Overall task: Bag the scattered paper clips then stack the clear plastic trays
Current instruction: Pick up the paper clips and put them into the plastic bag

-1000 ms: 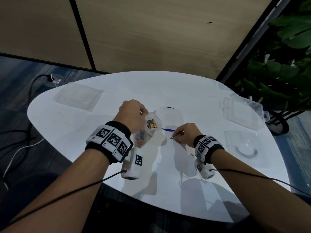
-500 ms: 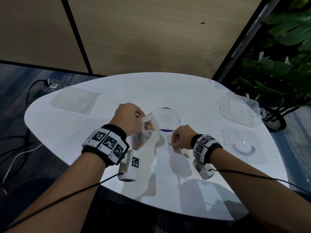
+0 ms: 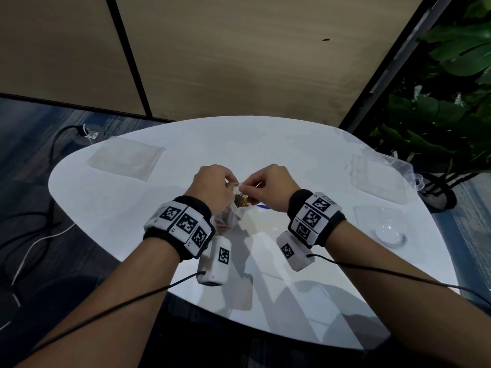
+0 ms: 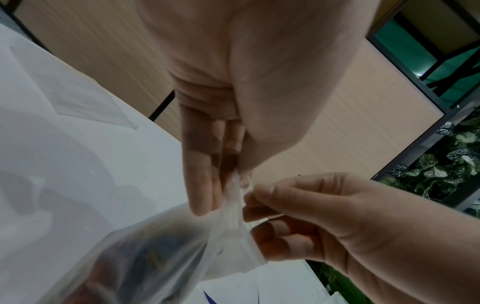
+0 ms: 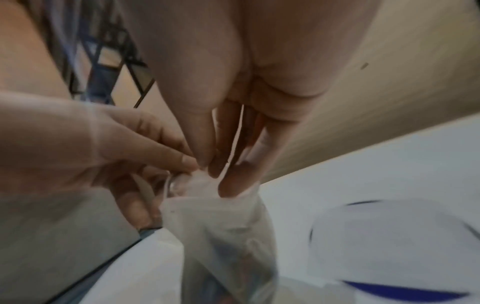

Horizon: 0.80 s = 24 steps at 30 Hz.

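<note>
A small clear plastic bag (image 3: 238, 205) with coloured paper clips (image 3: 241, 201) inside hangs just above the white table (image 3: 186, 144). My left hand (image 3: 229, 183) pinches the left side of the bag's mouth. My right hand (image 3: 246, 186) pinches the opposite edge, so both hands meet at the bag's top. The left wrist view shows the bag (image 4: 161, 253) under my left hand (image 4: 226, 191). In the right wrist view, my right hand (image 5: 215, 170) grips the bag (image 5: 221, 230) rim. Two clear plastic trays (image 3: 377, 179) (image 3: 382, 224) lie at the table's right.
A flat clear plastic sheet or bag (image 3: 125, 158) lies at the table's far left. A round clear lid with a blue rim (image 5: 389, 246) sits on the table just beyond the hands. A potted plant (image 3: 438, 115) stands right of the table; cables run over the floor at left.
My right hand left the table, where it was pinching a loose clip, and rose to the bag's mouth. The bag was lifted slightly toward it. The clip itself is no longer visible.
</note>
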Motion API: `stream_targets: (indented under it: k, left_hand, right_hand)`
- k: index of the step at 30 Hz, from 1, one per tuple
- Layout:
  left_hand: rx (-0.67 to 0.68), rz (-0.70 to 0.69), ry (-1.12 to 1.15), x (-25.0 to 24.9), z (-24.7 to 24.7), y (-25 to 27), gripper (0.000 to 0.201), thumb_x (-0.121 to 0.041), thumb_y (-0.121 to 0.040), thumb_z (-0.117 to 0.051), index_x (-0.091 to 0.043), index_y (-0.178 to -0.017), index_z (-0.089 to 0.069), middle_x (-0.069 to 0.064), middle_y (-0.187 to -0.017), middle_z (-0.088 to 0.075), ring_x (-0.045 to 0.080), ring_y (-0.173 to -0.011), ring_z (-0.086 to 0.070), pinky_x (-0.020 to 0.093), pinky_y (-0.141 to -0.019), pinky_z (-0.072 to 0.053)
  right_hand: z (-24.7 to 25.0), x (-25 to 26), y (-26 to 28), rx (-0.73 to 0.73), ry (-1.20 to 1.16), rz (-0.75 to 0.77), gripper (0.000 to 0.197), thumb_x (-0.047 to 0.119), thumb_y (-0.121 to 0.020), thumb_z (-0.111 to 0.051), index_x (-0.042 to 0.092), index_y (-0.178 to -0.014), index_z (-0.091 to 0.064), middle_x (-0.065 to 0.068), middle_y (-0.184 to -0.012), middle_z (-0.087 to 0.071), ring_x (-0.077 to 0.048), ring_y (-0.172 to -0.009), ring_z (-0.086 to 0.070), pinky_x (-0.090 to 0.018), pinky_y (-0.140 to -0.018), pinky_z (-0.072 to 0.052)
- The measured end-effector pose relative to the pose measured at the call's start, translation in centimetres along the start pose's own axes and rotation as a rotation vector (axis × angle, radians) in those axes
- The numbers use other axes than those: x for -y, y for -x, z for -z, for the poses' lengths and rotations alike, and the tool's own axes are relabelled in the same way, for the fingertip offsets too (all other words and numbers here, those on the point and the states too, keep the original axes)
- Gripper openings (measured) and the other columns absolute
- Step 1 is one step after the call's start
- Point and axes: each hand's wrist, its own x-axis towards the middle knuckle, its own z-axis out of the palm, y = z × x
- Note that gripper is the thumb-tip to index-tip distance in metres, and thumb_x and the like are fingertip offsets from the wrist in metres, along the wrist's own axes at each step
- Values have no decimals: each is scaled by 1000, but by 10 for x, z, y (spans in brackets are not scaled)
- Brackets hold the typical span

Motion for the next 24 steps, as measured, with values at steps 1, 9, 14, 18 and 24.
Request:
stream_targets:
  k: [1,9,14,18,24]
  left_hand:
    - [-1,-7,-2,1,1,0,15,-12,-96,-61,-14,-95,-75,12,-81,-73,31,-75,-73,44,-77,-63]
    - [116,-103,-104,-11,18,10,25,-9,-99,-51,-19,-96,-74,2,-77,-67,27,-83,-69,41,-79,-61]
    - [82,-176,-162,-12,32,18,27,-11,-98,-49,-23,-95,-73,2,-78,-67,19,-69,-58,29,-66,-48]
    - [71,-342,-190,-15,34,31,15,-30,-96,-62,-25,-104,-73,1,-103,-61,14,-98,-58,28,-91,-44]
    - [162,-359,-125,-11,31,48,11,-32,-89,-72,-22,-93,-75,-4,-90,-75,12,-91,-68,27,-88,-53]
  right_hand:
    - [0,-1,-1,-21,36,5,12,21,-86,-69,15,-79,-77,-2,-70,-75,-17,-64,-73,-39,-72,-62]
    - [0,-37,7,87,74,77,28,12,-84,-71,22,-110,-73,6,-111,-72,-12,-90,-71,-25,-81,-55]
    - [-5,-33,21,34,-295,1,11,19,-86,-74,9,-81,-73,-5,-80,-72,-16,-75,-68,-37,-77,-61]
    - [-9,-14,40,3,-395,14,16,15,-89,-70,2,-80,-69,-15,-80,-74,-20,-71,-70,-32,-69,-60]
    - [-22,5,62,9,-507,-73,15,11,-90,-67,-1,-82,-66,-19,-77,-74,-26,-65,-70,-34,-65,-61]
